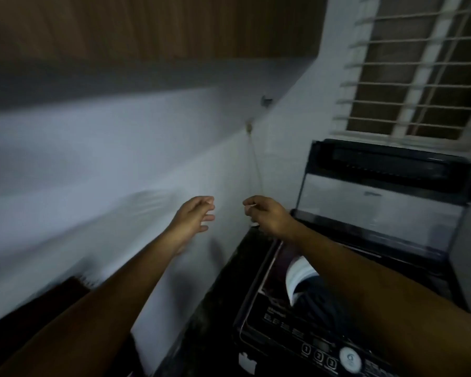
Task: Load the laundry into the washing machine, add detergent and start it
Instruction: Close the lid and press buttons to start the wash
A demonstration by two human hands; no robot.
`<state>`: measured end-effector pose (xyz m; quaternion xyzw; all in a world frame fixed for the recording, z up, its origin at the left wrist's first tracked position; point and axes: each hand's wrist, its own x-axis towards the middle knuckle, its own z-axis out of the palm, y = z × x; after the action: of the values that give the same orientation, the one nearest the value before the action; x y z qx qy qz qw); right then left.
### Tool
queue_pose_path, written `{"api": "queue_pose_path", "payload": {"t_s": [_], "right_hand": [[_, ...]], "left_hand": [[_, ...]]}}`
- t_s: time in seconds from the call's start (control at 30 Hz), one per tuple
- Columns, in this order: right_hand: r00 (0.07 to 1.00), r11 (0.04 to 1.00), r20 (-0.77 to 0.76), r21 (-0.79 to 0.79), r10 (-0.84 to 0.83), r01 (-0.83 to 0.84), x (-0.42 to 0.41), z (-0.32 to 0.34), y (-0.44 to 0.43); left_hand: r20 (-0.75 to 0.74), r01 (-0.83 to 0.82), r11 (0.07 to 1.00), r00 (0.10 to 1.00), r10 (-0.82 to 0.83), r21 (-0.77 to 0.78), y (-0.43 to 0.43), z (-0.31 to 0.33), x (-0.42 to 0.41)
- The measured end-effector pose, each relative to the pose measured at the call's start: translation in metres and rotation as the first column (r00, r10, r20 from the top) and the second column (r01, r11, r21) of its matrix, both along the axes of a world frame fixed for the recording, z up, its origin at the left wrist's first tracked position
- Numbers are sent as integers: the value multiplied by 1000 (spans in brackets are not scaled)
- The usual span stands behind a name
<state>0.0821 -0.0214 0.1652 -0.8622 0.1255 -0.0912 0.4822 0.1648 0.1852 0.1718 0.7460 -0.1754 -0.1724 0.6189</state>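
Beside the washing machine (378,213), right hand (267,213) seemingly pinches the wall cord (256,167), left hand (195,216) relaxed open; pull gently.

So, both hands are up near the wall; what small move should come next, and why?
Probably bring the right hand down to the washing machine. Its lid stands open and laundry lies inside, yet both hands are by the thin cord on the wall; the left hand holds nothing. No detergent shows.
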Motion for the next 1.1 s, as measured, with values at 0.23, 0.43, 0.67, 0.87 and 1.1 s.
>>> {"api": "queue_pose_path", "payload": {"t_s": [0.23, 0.43, 0.67, 0.87, 1.1], "right_hand": [[958, 955, 55, -84, -281, 285, -51, 36, -71], [911, 858, 9, -332, -413, 392, -99, 72, -142], [868, 778, 27, -432, -495, 456, -122, 101, -252], [887, 707, 33, -590, -461, 390, -115, 104, -350], [881, 611, -63, -743, -469, 272, -99, 89, -440]], "left_hand": [[111, 254, 967, 961, -254, 17, -89, 39, 25], [210, 406, 914, 892, -401, 17, -179, 64, 26], [338, 471, 880, 821, -460, 53, -286, 82, 22], [426, 467, 869, 760, -490, 166, -381, 80, 30], [621, 278, 848, 585, -522, 451, -471, 61, 53]]}}
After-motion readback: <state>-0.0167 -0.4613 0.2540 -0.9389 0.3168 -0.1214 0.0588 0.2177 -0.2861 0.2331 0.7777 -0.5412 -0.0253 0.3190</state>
